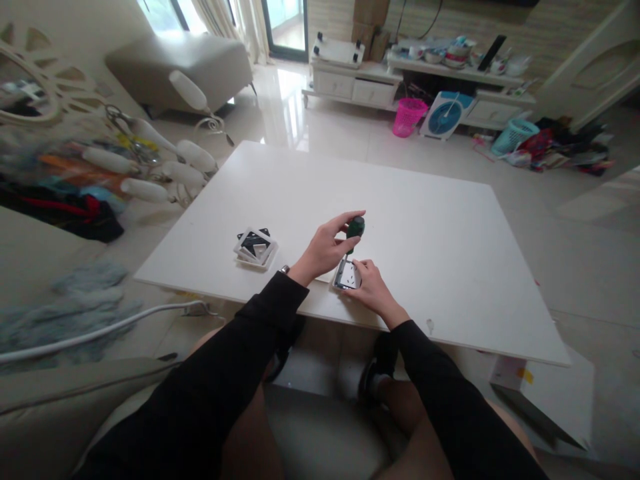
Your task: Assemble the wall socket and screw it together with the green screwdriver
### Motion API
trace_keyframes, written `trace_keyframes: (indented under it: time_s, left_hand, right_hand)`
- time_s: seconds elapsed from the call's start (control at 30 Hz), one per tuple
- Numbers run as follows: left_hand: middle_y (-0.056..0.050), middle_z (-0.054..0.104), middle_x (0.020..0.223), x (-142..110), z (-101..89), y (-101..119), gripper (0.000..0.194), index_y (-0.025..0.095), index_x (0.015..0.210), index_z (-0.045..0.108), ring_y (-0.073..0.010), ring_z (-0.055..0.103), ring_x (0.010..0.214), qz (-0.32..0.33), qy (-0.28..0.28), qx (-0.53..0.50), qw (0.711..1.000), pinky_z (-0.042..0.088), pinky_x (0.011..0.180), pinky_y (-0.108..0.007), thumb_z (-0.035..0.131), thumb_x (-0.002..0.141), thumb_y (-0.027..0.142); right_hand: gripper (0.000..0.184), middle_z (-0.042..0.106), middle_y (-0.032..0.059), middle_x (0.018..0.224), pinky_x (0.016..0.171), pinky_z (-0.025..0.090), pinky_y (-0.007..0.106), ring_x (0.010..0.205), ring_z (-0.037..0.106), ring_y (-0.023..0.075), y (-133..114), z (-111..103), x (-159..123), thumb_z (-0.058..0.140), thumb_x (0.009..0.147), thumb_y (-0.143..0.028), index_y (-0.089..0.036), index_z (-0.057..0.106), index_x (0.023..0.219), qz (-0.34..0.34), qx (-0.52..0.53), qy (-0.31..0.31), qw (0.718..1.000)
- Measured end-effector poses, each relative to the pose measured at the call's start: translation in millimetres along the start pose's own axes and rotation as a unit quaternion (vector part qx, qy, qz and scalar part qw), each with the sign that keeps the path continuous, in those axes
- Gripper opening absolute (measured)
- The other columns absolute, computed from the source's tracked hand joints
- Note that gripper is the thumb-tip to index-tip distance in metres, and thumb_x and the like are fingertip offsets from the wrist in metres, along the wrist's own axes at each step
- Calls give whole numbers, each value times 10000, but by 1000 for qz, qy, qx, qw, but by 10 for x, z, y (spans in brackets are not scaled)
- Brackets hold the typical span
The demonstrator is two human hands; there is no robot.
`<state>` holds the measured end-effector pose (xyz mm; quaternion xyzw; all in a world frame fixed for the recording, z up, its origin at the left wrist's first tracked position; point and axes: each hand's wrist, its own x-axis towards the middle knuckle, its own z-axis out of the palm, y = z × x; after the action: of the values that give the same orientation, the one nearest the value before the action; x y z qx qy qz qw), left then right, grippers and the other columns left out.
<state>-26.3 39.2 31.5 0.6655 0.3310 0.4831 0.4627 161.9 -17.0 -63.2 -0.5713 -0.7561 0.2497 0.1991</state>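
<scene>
Near the front edge of the white table (pixel 425 220) lies a wall socket (pixel 351 274), a white plate with slots and a dark border. My right hand (pixel 371 285) is closed around its right side, fingers at the top edge and thumb at the lower edge. Above it, my left hand (pixel 327 247) grips a screwdriver (pixel 355 228) by its dark green handle. The shaft points down at the socket's upper edge; whether the tip sits in a screw is too small to tell. Left of my hands is a stack of white and black frames (pixel 256 248).
A small pale item (pixel 430 325) lies near the table's front edge on the right. A lamp with white shades (pixel 183 175) reaches the table's left edge. Beyond the table stand a pink basket (pixel 409 117), a blue fan (pixel 445 116) and a white cabinet (pixel 350 90).
</scene>
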Motion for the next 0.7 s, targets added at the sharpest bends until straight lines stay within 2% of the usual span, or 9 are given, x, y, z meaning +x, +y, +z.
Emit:
trace_keyframes:
  time_s: [0.17, 0.37, 0.43, 0.53, 0.7]
  left_hand:
    - [-89, 665, 1168, 2, -18, 23, 461, 225, 1354, 607, -206, 638, 1053, -9, -29, -16, 999, 566, 796, -296, 612, 893, 217]
    - [-56, 636, 1095, -16, 9, 32, 438, 236, 1356, 541, -184, 613, 967, -28, -50, -52, 997, 502, 921, -368, 555, 918, 238]
    - [-43, 624, 1067, -26, 40, 29, 402, 239, 1329, 522, -172, 592, 927, -33, -57, -52, 996, 485, 893, -354, 570, 932, 270]
    - [-15, 587, 985, -33, 103, 31, 343, 235, 1225, 521, -153, 567, 869, -43, -52, -55, 996, 464, 818, -311, 632, 951, 410]
    - [32, 572, 798, -9, 211, 86, 433, 233, 1055, 473, -129, 562, 758, -70, -31, -126, 989, 446, 747, -279, 668, 917, 594]
  right_hand:
    - [815, 546, 132, 1251, 1070, 493, 504, 1183, 559, 344, -5, -11, -2, 874, 711, -377, -207, 540, 1435, -4, 2, -2, 1000]
    - [825, 545, 140, 1260, 1083, 486, 499, 1187, 556, 345, -14, -11, -4, 887, 700, -361, -187, 544, 1429, 3, 3, -3, 1000]
    - [821, 543, 142, 1270, 1091, 478, 503, 1194, 550, 347, -15, -9, -3, 886, 699, -357, -183, 546, 1426, 6, 4, -3, 1000]
    - [813, 547, 140, 1258, 1090, 475, 495, 1182, 553, 339, -19, -9, -2, 881, 699, -350, -164, 551, 1418, 10, 8, -8, 1000]
    - [800, 546, 136, 1258, 1088, 473, 478, 1182, 548, 331, -37, -14, -2, 884, 699, -331, -163, 557, 1409, 14, 4, -7, 1000]
